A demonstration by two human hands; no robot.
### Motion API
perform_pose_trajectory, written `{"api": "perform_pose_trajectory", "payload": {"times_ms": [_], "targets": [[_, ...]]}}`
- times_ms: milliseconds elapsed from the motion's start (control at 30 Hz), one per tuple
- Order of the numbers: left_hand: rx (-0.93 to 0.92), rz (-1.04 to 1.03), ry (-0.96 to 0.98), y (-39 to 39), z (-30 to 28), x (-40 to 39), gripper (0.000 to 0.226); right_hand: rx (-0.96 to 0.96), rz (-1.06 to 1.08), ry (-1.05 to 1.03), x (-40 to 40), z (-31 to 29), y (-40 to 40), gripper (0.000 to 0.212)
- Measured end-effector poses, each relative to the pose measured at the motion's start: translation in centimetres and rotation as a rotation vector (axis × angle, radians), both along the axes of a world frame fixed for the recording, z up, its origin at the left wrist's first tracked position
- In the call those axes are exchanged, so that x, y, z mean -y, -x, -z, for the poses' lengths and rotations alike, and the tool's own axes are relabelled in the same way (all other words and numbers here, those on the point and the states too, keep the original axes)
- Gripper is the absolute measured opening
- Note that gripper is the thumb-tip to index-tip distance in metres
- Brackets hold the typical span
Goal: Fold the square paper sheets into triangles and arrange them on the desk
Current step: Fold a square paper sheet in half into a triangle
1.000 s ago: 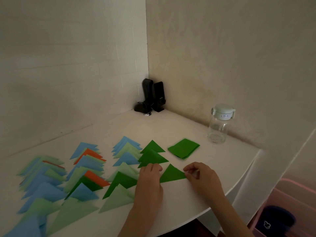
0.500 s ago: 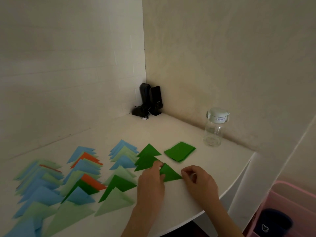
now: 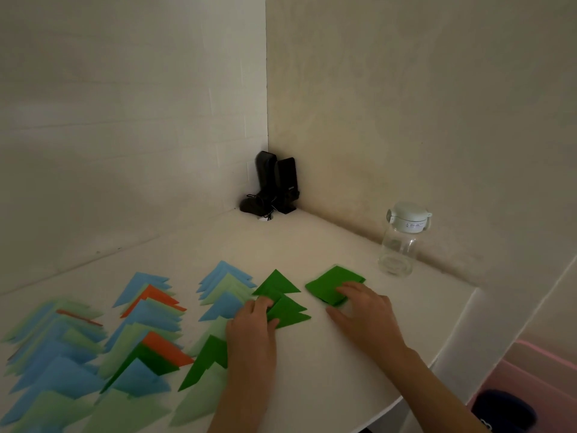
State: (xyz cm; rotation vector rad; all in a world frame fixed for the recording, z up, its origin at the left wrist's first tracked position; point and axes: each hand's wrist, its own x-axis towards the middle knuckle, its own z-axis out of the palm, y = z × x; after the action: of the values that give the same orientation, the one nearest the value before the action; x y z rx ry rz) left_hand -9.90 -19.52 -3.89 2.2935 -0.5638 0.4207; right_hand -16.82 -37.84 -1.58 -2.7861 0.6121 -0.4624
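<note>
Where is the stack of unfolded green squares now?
In the head view, the green squares lie right of the green triangles, before the bottle, under the right hand.

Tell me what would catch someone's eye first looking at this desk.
Rows of overlapping folded paper triangles in blue, pale green, orange and dark green fan across the desk's left. Beside them, the left hand rests on the dark green triangles, while the right hand touches the stack of green squares.
</note>
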Motion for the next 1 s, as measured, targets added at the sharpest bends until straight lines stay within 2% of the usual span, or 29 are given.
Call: {"api": "perform_pose_trajectory", "payload": {"times_ms": [133,267,400,533,600,700,833,900,1000], "targets": [[0.067,-0.077,-0.018,-0.4,-0.1,-0.2,0.042,-0.012,0.052,0.040,-0.6,-0.2,-0.6,0.038],[0.121,-0.078,-0.023,-0.4,-0.4,-0.4,0.048,0.059,0.097,0.060,-1.1,0.0,-0.8,0.026],[0.242,0.024,0.064,0.1,-0.5,-0.2,0.030,0.078,0.157,-0.009,-1.5,-0.1,-1.1,0.025],[0.310,0.306,0.038,1.1,-1.2,0.4,0.011,0.149,0.197,-0.113,-1.4,-0.4,-1.1,0.018],[0.284,0.398,-0.040,1.8,-1.2,0.6,0.007,0.169,0.179,-0.103,-1.1,-0.3,-0.7,0.015],[0.188,0.427,-0.084,2.7,-0.4,0.7,0.006,0.189,0.140,-0.163,-0.9,-0.1,0.2,0.012],[0.125,0.422,-0.047,3.4,0.5,0.6,0.005,0.357,0.104,-0.340,-0.6,-0.5,1.7,0.010],[0.101,0.431,-0.018,3.5,0.3,0.4,0.006,0.457,0.072,-0.337,-0.6,-1.0,2.7,0.013],[0.055,0.433,0.025,3.6,0.1,0.1,0.019,0.482,-0.012,-0.274,-1.2,-1.6,4.3,0.013]]}}
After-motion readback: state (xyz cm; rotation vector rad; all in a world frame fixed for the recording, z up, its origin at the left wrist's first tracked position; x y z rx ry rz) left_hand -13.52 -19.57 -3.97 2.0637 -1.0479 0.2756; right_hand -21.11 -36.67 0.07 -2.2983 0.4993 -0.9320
